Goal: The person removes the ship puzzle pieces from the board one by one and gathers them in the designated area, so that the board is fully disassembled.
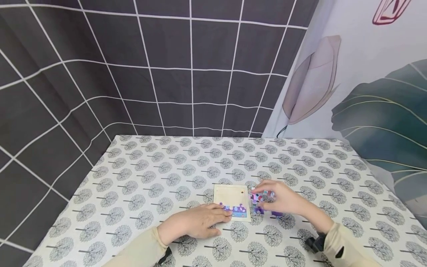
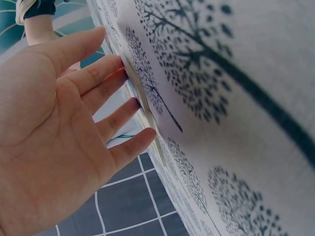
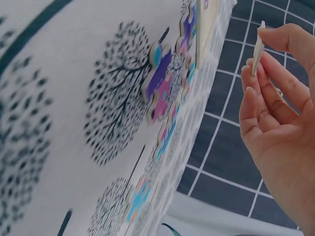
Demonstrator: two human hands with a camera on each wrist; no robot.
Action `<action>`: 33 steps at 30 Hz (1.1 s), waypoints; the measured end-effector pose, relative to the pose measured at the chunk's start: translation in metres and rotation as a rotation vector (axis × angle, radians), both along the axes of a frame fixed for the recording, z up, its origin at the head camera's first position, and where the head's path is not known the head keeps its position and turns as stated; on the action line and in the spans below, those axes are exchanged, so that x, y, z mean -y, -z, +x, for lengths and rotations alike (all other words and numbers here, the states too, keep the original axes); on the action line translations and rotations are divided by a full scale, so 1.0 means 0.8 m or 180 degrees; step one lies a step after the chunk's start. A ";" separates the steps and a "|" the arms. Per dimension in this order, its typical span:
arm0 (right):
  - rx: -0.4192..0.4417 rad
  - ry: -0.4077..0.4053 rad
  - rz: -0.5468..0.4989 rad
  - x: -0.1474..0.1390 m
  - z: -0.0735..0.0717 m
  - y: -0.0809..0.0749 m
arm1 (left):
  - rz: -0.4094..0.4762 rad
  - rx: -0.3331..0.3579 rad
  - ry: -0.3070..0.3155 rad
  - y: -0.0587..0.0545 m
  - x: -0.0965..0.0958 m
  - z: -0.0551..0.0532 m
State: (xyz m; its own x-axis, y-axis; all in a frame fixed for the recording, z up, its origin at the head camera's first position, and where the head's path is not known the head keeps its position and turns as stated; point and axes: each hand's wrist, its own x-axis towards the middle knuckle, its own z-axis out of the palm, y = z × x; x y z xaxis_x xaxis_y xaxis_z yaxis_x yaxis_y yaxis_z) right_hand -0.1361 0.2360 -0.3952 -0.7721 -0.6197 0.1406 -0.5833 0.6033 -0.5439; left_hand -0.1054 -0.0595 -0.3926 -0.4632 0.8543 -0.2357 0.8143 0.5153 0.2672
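Note:
A pale wooden puzzle tray (image 1: 230,193) lies on the table, with a purple and blue strip of joined jigsaw pieces (image 1: 239,214) along its near side. My left hand (image 1: 202,220) rests over the tray's near left corner. Its fingers are extended and slightly spread, with the fingertips at the tray edge in the left wrist view. To the right of the tray, my right hand (image 1: 280,198) is raised over the loose pieces. Between thumb and fingertips it pinches a thin jigsaw piece (image 3: 258,48), seen edge-on in the right wrist view; its printed face is hidden there.
Loose jigsaw pieces in purple, pink and blue (image 3: 158,81) lie scattered on the tablecloth right of the tray, partly under my right hand. A tree-print cloth (image 1: 160,167) covers the table. A dark gridded curtain (image 1: 166,85) hangs behind, and a leaf-print curtain (image 1: 310,81) hangs at the right.

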 end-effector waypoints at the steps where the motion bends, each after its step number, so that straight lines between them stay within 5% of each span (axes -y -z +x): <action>1: -0.0007 -0.0010 -0.0005 -0.003 0.001 0.001 | 0.0004 -0.0001 -0.0002 0.000 0.000 0.000; 11: -0.0128 -0.0127 -0.0216 -0.021 0.012 0.001 | 0.0037 0.0025 -0.0007 0.002 0.001 0.000; 33: -0.0073 0.0329 -0.0010 -0.052 0.033 -0.004 | 0.0054 0.0051 -0.0021 0.000 0.001 0.001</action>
State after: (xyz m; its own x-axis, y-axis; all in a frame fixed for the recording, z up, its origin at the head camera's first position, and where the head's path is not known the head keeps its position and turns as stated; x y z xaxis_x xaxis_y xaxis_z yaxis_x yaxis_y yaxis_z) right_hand -0.1098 0.2780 -0.3917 -0.8284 -0.5366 0.1607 -0.5304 0.6592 -0.5331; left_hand -0.1047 -0.0606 -0.3926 -0.4652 0.8552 -0.2286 0.8065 0.5159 0.2889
